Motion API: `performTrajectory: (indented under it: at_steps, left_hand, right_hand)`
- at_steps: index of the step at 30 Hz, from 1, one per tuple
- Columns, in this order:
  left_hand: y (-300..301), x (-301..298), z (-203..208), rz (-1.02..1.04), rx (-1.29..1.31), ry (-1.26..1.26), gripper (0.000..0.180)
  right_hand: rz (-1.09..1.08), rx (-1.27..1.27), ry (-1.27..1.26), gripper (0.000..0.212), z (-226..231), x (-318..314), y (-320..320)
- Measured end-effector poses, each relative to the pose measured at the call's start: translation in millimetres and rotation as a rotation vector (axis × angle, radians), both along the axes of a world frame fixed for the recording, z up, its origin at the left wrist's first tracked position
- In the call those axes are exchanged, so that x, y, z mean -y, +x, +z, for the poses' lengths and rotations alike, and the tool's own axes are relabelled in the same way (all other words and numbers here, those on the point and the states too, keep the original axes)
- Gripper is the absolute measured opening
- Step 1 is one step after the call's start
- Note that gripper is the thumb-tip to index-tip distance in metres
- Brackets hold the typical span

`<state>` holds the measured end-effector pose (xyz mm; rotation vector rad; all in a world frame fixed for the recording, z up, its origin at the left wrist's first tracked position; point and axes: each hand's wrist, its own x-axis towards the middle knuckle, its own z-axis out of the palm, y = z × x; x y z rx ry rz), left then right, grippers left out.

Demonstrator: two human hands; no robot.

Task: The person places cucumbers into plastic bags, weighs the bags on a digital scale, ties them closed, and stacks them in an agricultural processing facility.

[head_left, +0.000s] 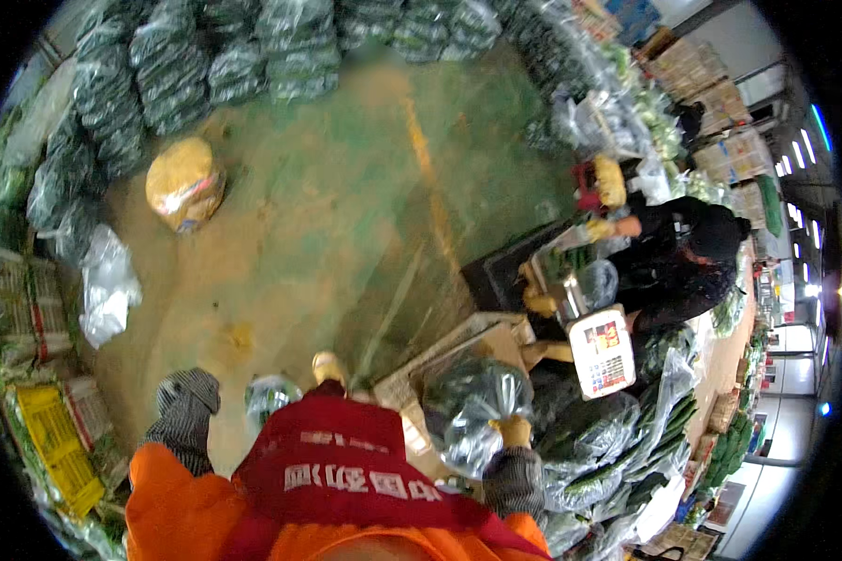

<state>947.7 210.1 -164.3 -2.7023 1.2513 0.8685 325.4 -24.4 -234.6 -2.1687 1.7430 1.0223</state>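
At far left, yellow crate (54, 444), greens along its outer side. Farther off, crumpled clear sheet (109, 290) on the floor (290, 215); behind that, stacked bags (168, 65) of dark green produce in upright columns.

Left hand (192, 393): elbow out to the side, forearm rising from lower edge, hand raised over floor and turned inward, covered in dark striped cloth. Fingers not separable; cannot tell whether open, closed or holding. Well beyond, round yellow sack (185, 182) on floor. Right of the hand, small bag (272, 400), clear with green in it, near a pale shoe (327, 367).

Right of centre, big bag (468, 411), clear plastic, at near end of open carton (496, 344); whether inside or against it, cannot tell. Neck points right, into the hand; body bulges left. Long axis hard to read, outline nearly round.

Right hand (512, 430), yellowish glove: striped sleeve (515, 481) nearly straight up from lower edge, knuckles up, fingers closed on big bag's gathered neck.

Farther right, white scale panel (601, 351), tilted; cucumbers (675, 419) in clear plastic nearer; co-worker (692, 252), dark clothes, bent forward, 1 gloved hand extended left.
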Motion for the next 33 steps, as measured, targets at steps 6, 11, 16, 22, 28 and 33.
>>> performTrajectory:
  at_steps: [6,11,16,22,28,33]
  left_hand:
    - [86,-207,-79,-0.118,0.042,0.191,0.034]
    - [42,-199,-79,0.953,-0.632,0.061,0.03]
    - [-64,-91,-59,0.889,-0.952,0.225,0.029]
    - [-111,-28,-96,0.372,-1.03,0.353,0.034]
    - [-203,15,-176,-0.327,-1.061,0.262,0.051]
    - [-281,24,-231,-0.537,-0.844,0.342,0.058]
  right_hand:
    - [-0.171,0.206,-0.036,0.047,20,29,22]
    - [-0.261,0.119,0.096,0.055,-26,-3,-41]
    - [-0.385,0.03,0.205,0.054,-37,14,-39]
    - [-0.147,-0.127,0.293,0.05,-45,-9,-47]
    - [-0.652,0.53,-0.225,0.043,5,-29,20]
    - [-0.561,0.428,-0.275,0.072,-15,-48,0]
